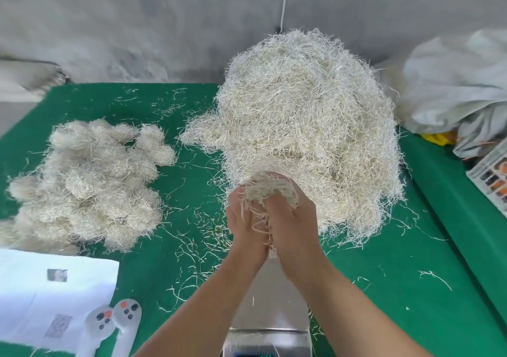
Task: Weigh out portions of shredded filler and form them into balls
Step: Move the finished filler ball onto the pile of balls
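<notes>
A big loose heap of pale shredded filler (pixel 307 126) covers the right half of the green table (pixel 153 247). At its near edge, my left hand (pixel 245 225) and my right hand (pixel 290 219) are pressed together around a clump of filler (pixel 270 189), fingers curled into it, strands trailing down between the palms. Both hands hover above a steel scale (pixel 270 321), whose display at the bottom edge is mostly hidden by my forearms. Several formed filler balls (pixel 85 183) lie piled at the left.
Loose strands litter the table. A white sheet of paper (pixel 35 299) and two white controllers (pixel 115 326) lie at the near left. A crumpled grey bag (pixel 455 87) and a crate (pixel 491 175) sit at the right. A grey wall stands behind.
</notes>
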`<action>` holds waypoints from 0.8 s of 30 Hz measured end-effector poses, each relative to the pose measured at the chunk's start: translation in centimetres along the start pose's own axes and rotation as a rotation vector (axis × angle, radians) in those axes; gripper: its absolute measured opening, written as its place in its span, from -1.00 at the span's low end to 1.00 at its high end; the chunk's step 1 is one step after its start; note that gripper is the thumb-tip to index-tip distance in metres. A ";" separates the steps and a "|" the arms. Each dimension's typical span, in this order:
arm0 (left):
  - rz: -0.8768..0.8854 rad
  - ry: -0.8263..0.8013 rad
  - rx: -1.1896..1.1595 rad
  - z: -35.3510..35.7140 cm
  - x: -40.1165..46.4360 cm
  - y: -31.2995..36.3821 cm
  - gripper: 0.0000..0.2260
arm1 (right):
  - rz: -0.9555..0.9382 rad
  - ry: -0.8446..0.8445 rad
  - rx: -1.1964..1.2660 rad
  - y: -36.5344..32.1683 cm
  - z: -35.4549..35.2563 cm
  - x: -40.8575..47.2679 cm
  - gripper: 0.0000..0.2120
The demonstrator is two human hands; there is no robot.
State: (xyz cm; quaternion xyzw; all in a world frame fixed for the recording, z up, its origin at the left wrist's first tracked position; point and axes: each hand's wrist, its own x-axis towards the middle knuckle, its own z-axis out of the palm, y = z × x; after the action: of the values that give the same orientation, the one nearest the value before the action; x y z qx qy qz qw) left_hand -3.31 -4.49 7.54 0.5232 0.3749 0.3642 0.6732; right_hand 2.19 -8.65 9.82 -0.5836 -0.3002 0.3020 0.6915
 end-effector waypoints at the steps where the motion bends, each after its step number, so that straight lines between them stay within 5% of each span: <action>1: -0.015 -0.001 -0.045 -0.4 0.2 0.3 -0.70 | -0.039 -0.010 -0.023 -0.4 0.1 0.3 -0.75; 4: -0.156 -0.121 -0.498 -0.8 0.7 2.0 -0.83 | -0.065 0.006 -0.017 -1.1 0.6 1.2 -0.77; 6: -0.182 -0.150 -0.653 -0.8 0.7 3.3 -0.74 | -0.003 -0.030 -0.004 -1.5 1.2 1.4 -0.88; 13: -0.310 -0.055 -0.439 2.1 -0.2 4.9 -0.76 | 0.101 -0.051 -0.047 -3.4 0.8 2.5 -0.62; 16: -0.352 -0.233 -0.430 1.3 -0.2 5.9 -0.62 | -0.198 -0.079 -0.294 -3.2 0.2 2.4 -0.79; 19: -0.371 -0.363 -0.403 0.6 0.5 6.7 -0.55 | -0.423 -0.045 -0.580 -2.2 -0.8 2.5 -0.43; 21: -0.398 -0.334 -0.415 0.6 0.5 6.5 -0.53 | -0.374 -0.059 -0.686 -2.5 -1.2 3.1 -0.34; 24: -0.343 -0.193 -0.460 -0.1 1.3 5.4 -0.81 | -0.028 -0.476 -0.569 -3.4 -1.6 3.0 -0.35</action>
State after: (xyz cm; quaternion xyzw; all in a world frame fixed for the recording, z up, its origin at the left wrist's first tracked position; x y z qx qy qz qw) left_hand -3.35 -2.26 12.65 0.3179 0.2998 0.2692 0.8582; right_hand 5.52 -7.81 13.16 -0.6620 -0.5324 0.3241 0.4163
